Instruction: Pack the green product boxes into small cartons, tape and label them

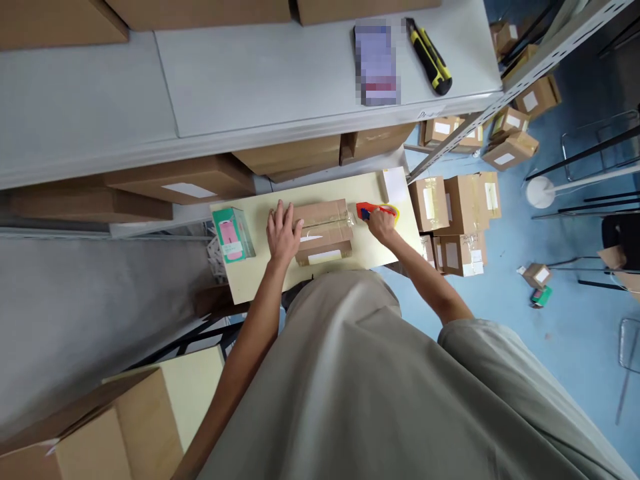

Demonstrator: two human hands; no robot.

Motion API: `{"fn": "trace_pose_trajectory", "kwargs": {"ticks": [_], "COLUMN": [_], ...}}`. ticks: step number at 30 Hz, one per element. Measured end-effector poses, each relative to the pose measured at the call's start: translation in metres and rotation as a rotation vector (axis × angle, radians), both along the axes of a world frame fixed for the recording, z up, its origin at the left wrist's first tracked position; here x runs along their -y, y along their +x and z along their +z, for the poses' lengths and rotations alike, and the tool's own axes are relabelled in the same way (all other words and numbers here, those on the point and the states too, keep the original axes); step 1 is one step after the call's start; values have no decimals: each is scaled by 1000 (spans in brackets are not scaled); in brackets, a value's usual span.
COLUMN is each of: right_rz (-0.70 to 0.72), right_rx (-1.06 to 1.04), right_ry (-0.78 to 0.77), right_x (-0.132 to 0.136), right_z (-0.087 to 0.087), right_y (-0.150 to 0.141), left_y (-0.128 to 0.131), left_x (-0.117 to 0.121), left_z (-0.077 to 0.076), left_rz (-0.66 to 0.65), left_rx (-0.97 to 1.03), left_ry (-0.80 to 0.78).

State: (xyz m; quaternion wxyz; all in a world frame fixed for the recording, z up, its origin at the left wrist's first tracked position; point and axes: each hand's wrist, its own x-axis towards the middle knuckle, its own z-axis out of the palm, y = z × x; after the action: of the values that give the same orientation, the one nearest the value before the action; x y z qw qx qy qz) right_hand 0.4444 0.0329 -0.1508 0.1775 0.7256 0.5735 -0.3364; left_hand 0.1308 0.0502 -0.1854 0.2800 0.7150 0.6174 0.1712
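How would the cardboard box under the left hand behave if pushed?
The cardboard box would probably feel stiff, since its edges look straight. Its flat sides suggest sliding rather than rolling. Its long, wide shape makes tipping seem unlikely.

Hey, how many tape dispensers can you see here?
1: the red tape dispenser, held in the right hand, by the right end of the brown cardboard box on the pale table. Any others could be hidden from view.

Soft light falls on the tabletop (245,283) around the left hand (283,233), shadow farther left. Pixelation masks a phone (377,63) beyond the right hand (381,223); wide-angle distortion stretches the edges.
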Motion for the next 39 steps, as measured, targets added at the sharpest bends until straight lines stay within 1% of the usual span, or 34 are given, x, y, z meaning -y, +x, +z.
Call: {"fn": "trace_pose_trajectory", "kwargs": {"ticks": [3,5,8,10,12,14,15,16,18,21,23,25,27,29,30,33,34,36,39], "right_rz": [-121,-165,-198,-223,-245,-249,-237,-223,-211,-233,-228,-195,-168,-161,-156,-135,-140,-166,-165], "right_rx": [105,119,122,117,89,5,-58,-123,-206,-192,-186,-232,-313,-421,-488,-658,-693,-734,-797], "right_ry": [86,112,140,184,285,402,429,425,358,282,279,299,348,431,496,778,852,910,824], "right_x": [31,48,60,61,56,46,41,35,25,18,18,20,23,29,34,51,57,68,81], "right_z": [-19,-29,-36,-32,-22,-9,-3,1,5,-2,-10,-17,-21,-23,-22,-23,-25,-33,-53], "right_y": [-2,-2,-1,-2,-7,-18,-26,-36,-55,-75,-76,-69,-59,-49,-45,-37,-36,-33,-32], "left_y": [1,1,1,2,3,6,8,10,13,13,8,-1,-13,-25,-31,-49,-53,-58,-57], "left_x": [0,0,7,15,25,34,37,39,41,36,30,25,23,26,29,44,50,63,81], "left_z": [1,2,6,9,12,15,15,15,13,7,4,3,7,13,16,19,17,10,-8], "left_rz": [9,22,56,149,294,413,449,470,488,521,528,482,413,385,380,351,349,378,456], "left_rx": [-21,-17,-26,-58,-92,-102,-101,-96,-75,-29,32,147,261,319,337,440,478,535,569], "left_ry": [-13,-16,-6,-5,-25,-83,-123,-163,-232,-307,-361,-402,-405,-377,-352,-227,-179,-111,-116]}}
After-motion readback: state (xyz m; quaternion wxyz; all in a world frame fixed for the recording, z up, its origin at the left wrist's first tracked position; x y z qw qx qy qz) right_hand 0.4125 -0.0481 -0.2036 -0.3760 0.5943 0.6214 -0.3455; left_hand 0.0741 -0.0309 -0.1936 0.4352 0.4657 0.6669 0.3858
